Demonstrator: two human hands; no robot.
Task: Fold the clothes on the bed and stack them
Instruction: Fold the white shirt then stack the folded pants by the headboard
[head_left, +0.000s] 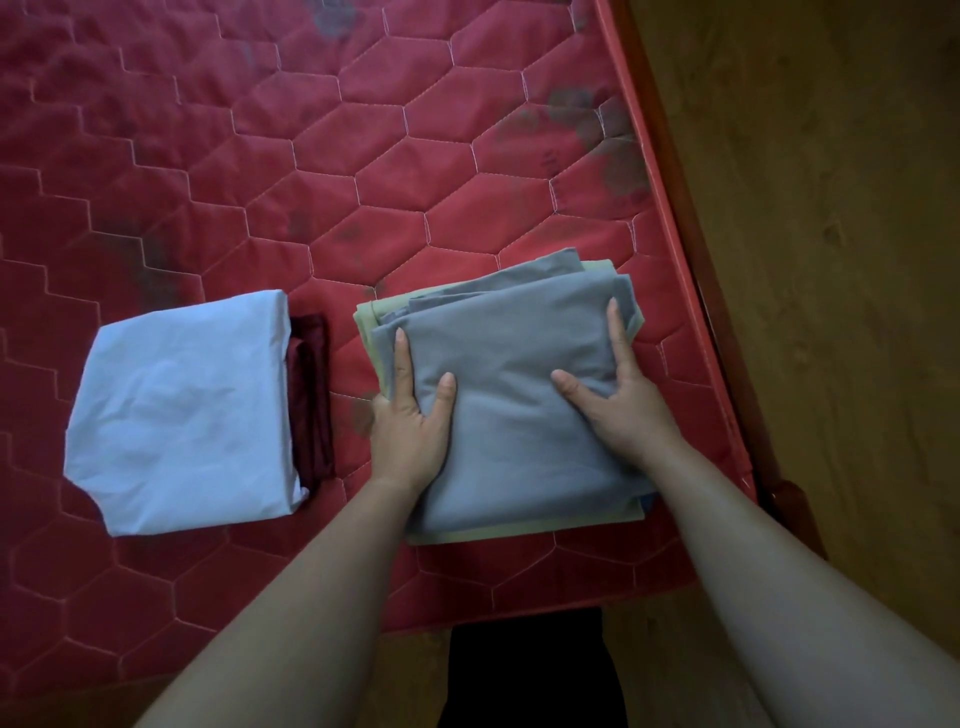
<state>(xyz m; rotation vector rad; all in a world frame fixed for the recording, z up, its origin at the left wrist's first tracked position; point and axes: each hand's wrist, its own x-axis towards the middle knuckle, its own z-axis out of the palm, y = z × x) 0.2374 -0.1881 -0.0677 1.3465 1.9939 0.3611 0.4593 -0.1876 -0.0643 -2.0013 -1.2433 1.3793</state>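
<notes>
A folded grey garment (509, 364) lies on top of a folded pale green garment (366, 314) near the bed's front right corner. My left hand (413, 410) lies flat on the grey garment's left edge, fingers straight. My right hand (615, 395) presses flat on its right side, fingers spread. To the left sits a folded white garment (182, 410) on top of a folded dark red garment (311, 389), which shows only along its right side.
The red quilted mattress (260, 156) stretches to the back and left. Its red wooden frame (685, 218) runs along the right edge, with brown floor (831, 260) beyond it. A sliver of blue cloth (649, 501) peeks from under the grey stack.
</notes>
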